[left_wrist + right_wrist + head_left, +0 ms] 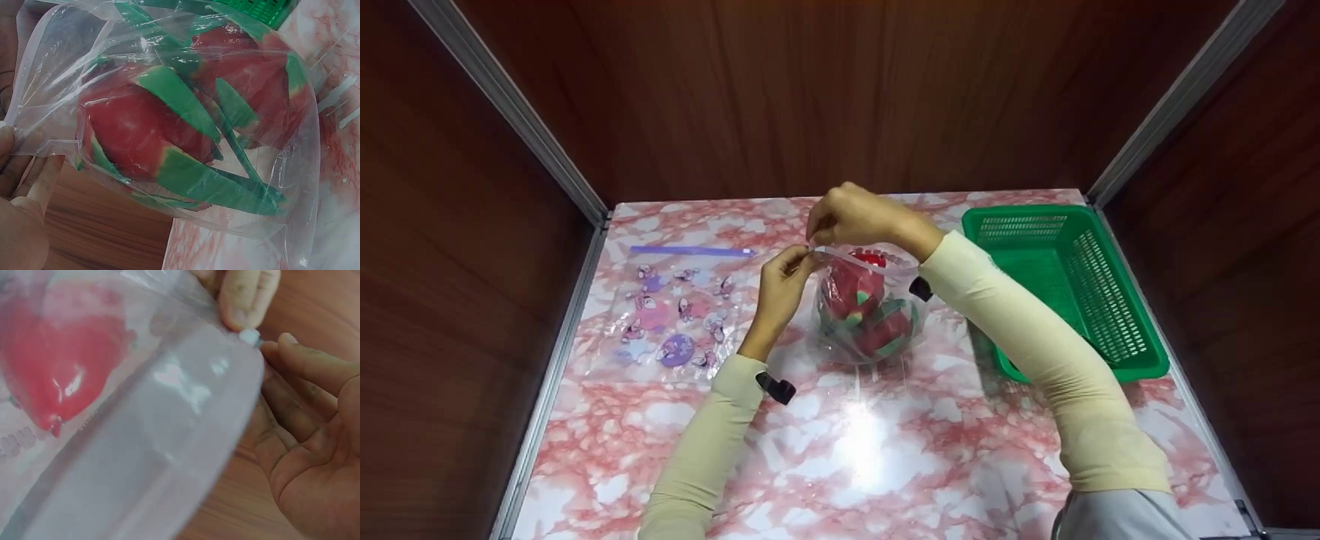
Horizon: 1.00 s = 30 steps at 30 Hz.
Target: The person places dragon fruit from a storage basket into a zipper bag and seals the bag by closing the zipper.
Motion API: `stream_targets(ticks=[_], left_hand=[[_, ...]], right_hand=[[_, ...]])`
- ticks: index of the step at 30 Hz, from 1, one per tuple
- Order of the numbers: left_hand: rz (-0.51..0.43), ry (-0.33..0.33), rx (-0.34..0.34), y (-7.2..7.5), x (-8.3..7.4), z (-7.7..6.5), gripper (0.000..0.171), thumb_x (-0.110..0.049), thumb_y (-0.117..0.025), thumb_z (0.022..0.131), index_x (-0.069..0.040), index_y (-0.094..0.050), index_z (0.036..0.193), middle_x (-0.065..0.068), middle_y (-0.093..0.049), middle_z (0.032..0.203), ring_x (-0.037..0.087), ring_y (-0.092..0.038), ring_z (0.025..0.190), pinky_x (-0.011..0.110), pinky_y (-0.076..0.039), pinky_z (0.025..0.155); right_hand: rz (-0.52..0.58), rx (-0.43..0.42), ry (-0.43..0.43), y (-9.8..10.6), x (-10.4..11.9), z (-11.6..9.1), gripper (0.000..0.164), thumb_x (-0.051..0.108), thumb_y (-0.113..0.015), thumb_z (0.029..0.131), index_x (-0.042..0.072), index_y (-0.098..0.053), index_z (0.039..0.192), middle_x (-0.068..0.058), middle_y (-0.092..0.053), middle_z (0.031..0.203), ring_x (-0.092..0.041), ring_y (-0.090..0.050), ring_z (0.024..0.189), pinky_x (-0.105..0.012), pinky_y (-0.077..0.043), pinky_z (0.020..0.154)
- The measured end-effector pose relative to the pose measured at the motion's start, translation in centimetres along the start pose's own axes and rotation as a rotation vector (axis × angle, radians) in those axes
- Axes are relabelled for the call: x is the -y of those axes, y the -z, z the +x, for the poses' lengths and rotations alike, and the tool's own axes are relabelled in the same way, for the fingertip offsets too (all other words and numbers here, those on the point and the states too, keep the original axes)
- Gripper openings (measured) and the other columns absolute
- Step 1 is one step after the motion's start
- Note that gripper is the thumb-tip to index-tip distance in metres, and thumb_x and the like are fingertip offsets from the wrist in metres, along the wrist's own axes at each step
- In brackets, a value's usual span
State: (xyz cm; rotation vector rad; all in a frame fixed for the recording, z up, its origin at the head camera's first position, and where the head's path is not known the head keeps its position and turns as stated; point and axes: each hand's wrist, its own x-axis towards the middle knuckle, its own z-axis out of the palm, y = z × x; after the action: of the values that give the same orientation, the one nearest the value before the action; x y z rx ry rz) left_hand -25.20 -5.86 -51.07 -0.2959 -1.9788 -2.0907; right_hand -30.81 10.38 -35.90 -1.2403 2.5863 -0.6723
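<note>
A clear zip bag (826, 346) stands at the middle of the table, holding red dragon fruits (143, 121) with green scales. A glossy red fruit with a pointed tip (62, 360) shows through the plastic in the right wrist view. My left hand (784, 279) pinches the bag's upper left corner, beside a small white slider (249, 337). Just above it, my right hand (859, 216) has thumb and finger together at the end of the zip strip, by that slider. The bag's mouth edge (877, 265) stretches off to the right from both hands.
To the left, a flat clear bag (660, 319) with cartoon prints and a purple zip strip (690, 251) lies on the marbled table (810, 465). A green plastic basket (1155, 352) stands on the right, partly behind my right forearm. Brown wood-grain panels (840, 97) enclose the table.
</note>
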Motion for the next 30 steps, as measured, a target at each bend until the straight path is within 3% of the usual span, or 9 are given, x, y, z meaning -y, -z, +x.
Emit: stream_targets(ticks=[4, 17, 25, 30], left_hand=[[-0.015, -0.006, 0.009, 0.00, 0.03, -0.07, 0.015, 0.004, -0.063, 0.103, 0.017, -0.070, 0.106, 0.014, -0.077, 0.097, 0.009, -0.076, 0.090, 0.030, -0.064, 0.093], [0.009, -0.005, 0.007, 0.13, 0.04, -0.07, 0.016, 0.000, -0.067, 0.102, 0.015, -0.072, 0.107, 0.016, -0.077, 0.100, 0.003, -0.074, 0.091, 0.027, -0.063, 0.093], [0.003, 0.027, 0.018, 0.30, -0.32, -0.08, 0.019, -0.001, -0.063, 0.105, 0.015, -0.072, 0.108, 0.023, -0.077, 0.101, 0.034, -0.079, 0.096, 0.035, -0.064, 0.095], [0.029, 0.023, 0.019, 0.38, -0.26, -0.16, 0.020, -0.003, -0.062, 0.106, 0.014, -0.073, 0.109, 0.024, -0.077, 0.104, 0.036, -0.079, 0.097, 0.033, -0.064, 0.094]], right_hand=[[0.004, 0.025, -0.003, -0.34, 0.11, 0.13, 0.010, 0.009, -0.076, 0.098, 0.003, -0.083, 0.101, -0.013, -0.082, 0.099, -0.023, -0.074, 0.084, -0.038, -0.065, 0.081], [-0.031, 0.058, -0.033, -0.65, -0.08, 0.31, 0.010, 0.003, -0.072, 0.097, 0.002, -0.081, 0.101, -0.015, -0.080, 0.100, -0.021, -0.068, 0.081, -0.038, -0.063, 0.079], [-0.034, 0.049, -0.005, -0.68, -0.30, 0.37, 0.009, 0.006, -0.073, 0.097, 0.003, -0.081, 0.098, -0.014, -0.079, 0.096, -0.015, -0.062, 0.076, -0.028, -0.054, 0.070], [-0.033, 0.053, -0.020, -0.69, -0.58, 0.39, 0.009, 0.009, -0.073, 0.098, 0.004, -0.082, 0.098, -0.013, -0.079, 0.094, -0.013, -0.059, 0.073, -0.023, -0.049, 0.066]])
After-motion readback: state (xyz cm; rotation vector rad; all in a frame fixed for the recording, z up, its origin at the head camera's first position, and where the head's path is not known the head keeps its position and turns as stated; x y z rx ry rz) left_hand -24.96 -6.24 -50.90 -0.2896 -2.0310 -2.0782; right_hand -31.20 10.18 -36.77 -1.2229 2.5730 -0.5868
